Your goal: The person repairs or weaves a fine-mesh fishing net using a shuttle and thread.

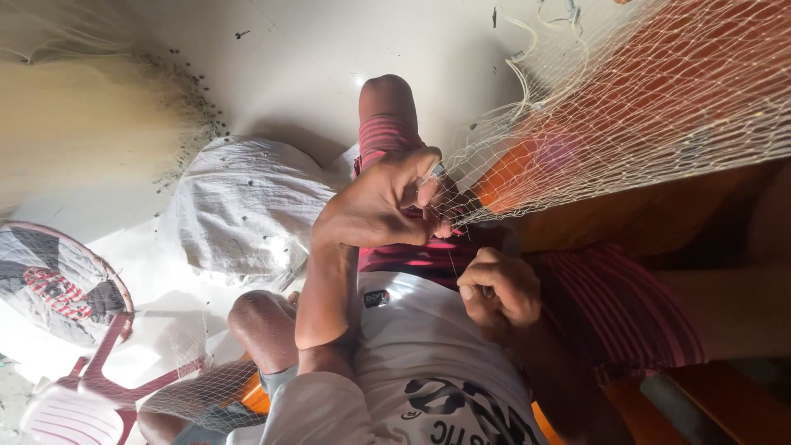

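We are seeing the fishing net (626, 107) stretching across the upper right, its edge gathered at the hands. The left hand (383, 206) is pinching the mesh, fingers closed tight on the strands. The right hand (498, 288) is curling into a fist below, over the striped shorts (610, 305); what it is gripping is hidden, so we cannot tell.

We see our left hand (379, 206) pinching the edge of a pale, fine-meshed fishing net (626, 107) at its fingertips, while our right hand (498, 288), curled closed just below, grips a thin strand.
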